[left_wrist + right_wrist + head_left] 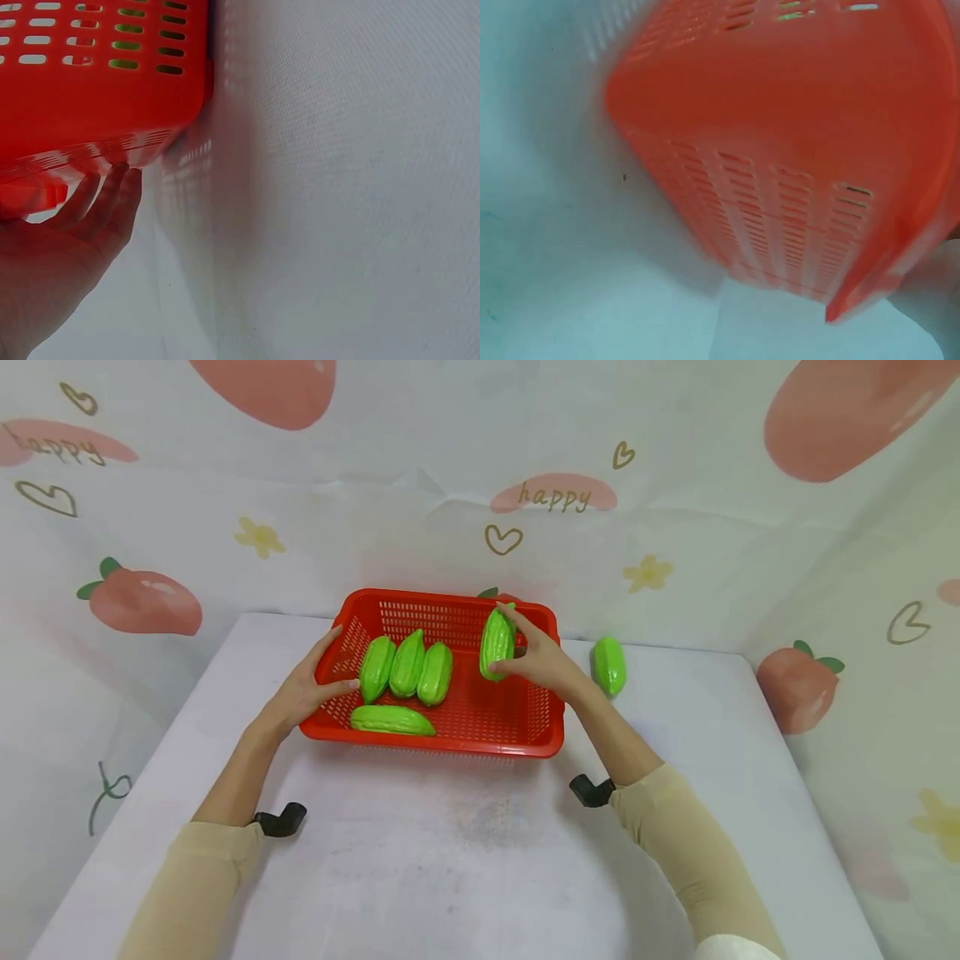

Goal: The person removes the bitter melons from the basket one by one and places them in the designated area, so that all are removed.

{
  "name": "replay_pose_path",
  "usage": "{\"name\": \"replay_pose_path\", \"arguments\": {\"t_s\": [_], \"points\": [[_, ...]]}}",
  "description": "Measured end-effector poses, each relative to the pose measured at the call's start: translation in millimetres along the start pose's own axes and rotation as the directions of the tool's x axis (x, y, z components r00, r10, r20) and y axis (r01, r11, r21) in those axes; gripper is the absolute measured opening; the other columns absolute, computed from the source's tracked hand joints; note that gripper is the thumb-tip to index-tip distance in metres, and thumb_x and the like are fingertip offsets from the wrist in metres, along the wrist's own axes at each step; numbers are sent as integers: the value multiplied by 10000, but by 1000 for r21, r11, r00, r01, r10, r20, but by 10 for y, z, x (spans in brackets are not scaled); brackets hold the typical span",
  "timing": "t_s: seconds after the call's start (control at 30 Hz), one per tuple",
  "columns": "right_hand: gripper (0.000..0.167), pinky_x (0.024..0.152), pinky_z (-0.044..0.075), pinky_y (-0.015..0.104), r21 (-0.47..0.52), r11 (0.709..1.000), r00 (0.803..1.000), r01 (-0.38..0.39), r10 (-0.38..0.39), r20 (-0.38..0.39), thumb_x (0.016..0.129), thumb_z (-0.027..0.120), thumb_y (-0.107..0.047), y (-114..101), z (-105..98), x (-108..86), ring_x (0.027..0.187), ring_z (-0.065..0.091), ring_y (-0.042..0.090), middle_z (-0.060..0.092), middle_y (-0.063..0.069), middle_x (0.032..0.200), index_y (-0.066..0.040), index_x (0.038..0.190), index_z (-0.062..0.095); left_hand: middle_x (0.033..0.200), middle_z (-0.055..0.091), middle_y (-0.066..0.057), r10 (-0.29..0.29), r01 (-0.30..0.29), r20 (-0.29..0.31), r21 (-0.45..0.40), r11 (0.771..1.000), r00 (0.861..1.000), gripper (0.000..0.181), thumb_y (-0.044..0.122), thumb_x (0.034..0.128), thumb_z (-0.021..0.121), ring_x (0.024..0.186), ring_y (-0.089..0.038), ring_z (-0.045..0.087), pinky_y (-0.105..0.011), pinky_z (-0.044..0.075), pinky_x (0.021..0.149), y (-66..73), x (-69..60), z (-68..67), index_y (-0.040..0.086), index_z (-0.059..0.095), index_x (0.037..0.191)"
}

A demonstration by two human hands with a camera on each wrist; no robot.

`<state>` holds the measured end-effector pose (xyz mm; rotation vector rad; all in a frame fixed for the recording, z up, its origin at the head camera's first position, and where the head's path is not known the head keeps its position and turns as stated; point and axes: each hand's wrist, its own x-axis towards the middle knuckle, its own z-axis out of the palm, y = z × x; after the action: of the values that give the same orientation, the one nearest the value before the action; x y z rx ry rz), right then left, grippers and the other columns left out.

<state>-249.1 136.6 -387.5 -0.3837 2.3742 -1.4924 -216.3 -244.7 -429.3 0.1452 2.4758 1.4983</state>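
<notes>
A red plastic basket (480,745) with slotted walls holds several green ridged vegetables (407,665). Three lie side by side at its left and one lies crosswise along the front wall. Over the basket's right part, my right hand (542,662) pinches another green vegetable (497,642) between thumb and fingers. My left hand (300,695) grips the basket's left end, its thumb over the rim; in the left wrist view the left hand's fingers (112,199) rest against the outer wall. In the right wrist view the basket (780,112) hides most of the right hand.
One more green vegetable (610,667) lies on the white table (450,860), just right of the basket. Behind the table hangs a white cloth (405,543) with printed fruit, hearts and flowers. A black device sits at each wrist.
</notes>
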Motion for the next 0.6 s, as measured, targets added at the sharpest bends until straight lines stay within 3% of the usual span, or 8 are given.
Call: {"name": "replay_pose_path", "arguments": {"t_s": [0.27,0.6], "points": [[955,931,483,445,4,1000,999,28,-28,-19,828,797,-159,-28,-103,-28,1108,605,288,393,45,1461,-355,1578,238,1567,282,-164,16,-16,-1,-7,1000,1000,884,299,945,651,1253,-366,451,-356,468,920,10,-3,-2,345,64,1604],[948,963,447,460,4,1000,999,16,-16,-42,835,784,-167,-4,-217,-118,1117,588,323,367,50,1496,-322,1585,225,1617,190,-149,9,-8,12,-43,999,1000,880,234,960,624,1331,-393,378,-559,374,1050,-16,22,-9,323,34,1608]]}}
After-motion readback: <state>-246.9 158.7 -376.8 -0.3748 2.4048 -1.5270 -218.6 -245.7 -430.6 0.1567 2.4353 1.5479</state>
